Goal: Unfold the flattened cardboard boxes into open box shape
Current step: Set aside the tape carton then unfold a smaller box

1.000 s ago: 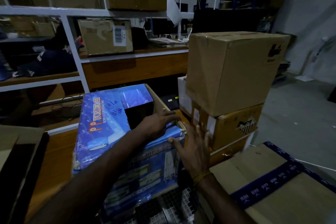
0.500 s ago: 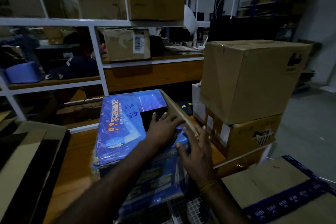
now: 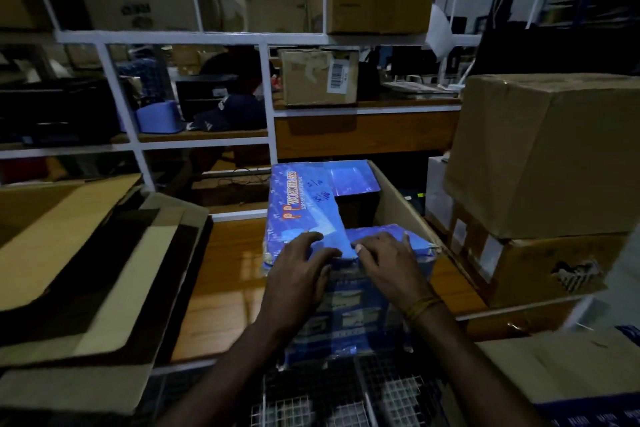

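A blue printed cardboard box (image 3: 304, 204) stands opened up on the wooden table (image 3: 225, 288), its top flaps partly folded in and a dark gap showing in the middle. Its right brown flap (image 3: 398, 204) sticks up and outward. My left hand (image 3: 298, 274) presses flat on the near left flap. My right hand (image 3: 388, 260) lies on the near right flap, fingers spread, fingertips meeting the left flap's edge. Flattened cardboard boxes (image 3: 86, 270) lie stacked to the left.
Two brown cartons (image 3: 540, 156) are stacked close on the right of the table. A white metal shelf frame (image 3: 270, 104) with cartons stands behind. Another flat carton (image 3: 561, 367) lies at the lower right. A wire mesh basket (image 3: 329, 402) is below the table edge.
Both hands have slid toward me onto the near flaps, pressing them down. The right hand has left the box's right side. The view has shifted left.
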Motion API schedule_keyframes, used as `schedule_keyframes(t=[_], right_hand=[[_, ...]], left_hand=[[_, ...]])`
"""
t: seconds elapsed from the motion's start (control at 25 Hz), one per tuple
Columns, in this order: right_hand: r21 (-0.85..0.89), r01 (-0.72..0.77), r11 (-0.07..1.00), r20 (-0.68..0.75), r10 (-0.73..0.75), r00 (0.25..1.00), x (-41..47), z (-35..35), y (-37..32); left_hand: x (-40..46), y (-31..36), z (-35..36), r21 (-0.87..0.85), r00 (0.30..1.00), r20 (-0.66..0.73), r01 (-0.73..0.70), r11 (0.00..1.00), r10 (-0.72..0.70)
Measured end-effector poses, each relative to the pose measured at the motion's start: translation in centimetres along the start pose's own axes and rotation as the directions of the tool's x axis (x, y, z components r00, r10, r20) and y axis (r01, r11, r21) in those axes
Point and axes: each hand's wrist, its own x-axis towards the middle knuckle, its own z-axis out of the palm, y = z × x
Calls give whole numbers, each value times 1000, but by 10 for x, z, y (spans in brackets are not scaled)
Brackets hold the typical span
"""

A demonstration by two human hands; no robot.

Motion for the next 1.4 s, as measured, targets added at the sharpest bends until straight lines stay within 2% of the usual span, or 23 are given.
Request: schedule_keyframes(t=[0.08,0.2,0.36,0.44,0.64,0.72,0.84,1.0,1.08,1.2,1.28,1.4], right_hand=[[41,35,999,64,-37,997,4,-1,-8],[188,135,973,0,-137,991,11,0,-11],[321,373,870,-59,-375,925,31,-2,-34],[303,423,854,-22,-438,899,45,0,-46],[177,558,811,156,-583,797,85,16,-74],[156,619,770,214,-638,740,95,27,-86],[169,656,736,305,-672,675,102,48,-94],[196,651,733,336,-674,658,110,59,-93],[205,662,721,323,-688,650,113,61,-92],[158,711,685,326,-716,618,119,64,-88],[200,699,686,350,-717,603,125,61,-85],[233,640,732,440,-667,602,137,51,-74]], left_hand=[[-4,-2,-5,31,999,-46,-14,999,16],[-4,-2,-13,42,988,-156,-7,999,14],[-4,-7,-16,59,948,-307,-65,996,80],[-4,-14,-15,105,941,-323,-76,992,106],[-16,-32,-21,162,946,-319,0,987,52],[-24,-38,-22,166,951,-310,58,984,-4],[-33,-40,-20,162,940,-298,223,961,-168],[-33,-32,-17,303,859,-343,484,821,-380],[-27,-28,-15,267,819,-302,563,782,-487],[-14,-29,-18,-18,763,-114,639,769,-636],[-2,-34,-24,-43,764,-65,640,767,-641],[24,-46,-32,4,812,22,583,812,-583]])
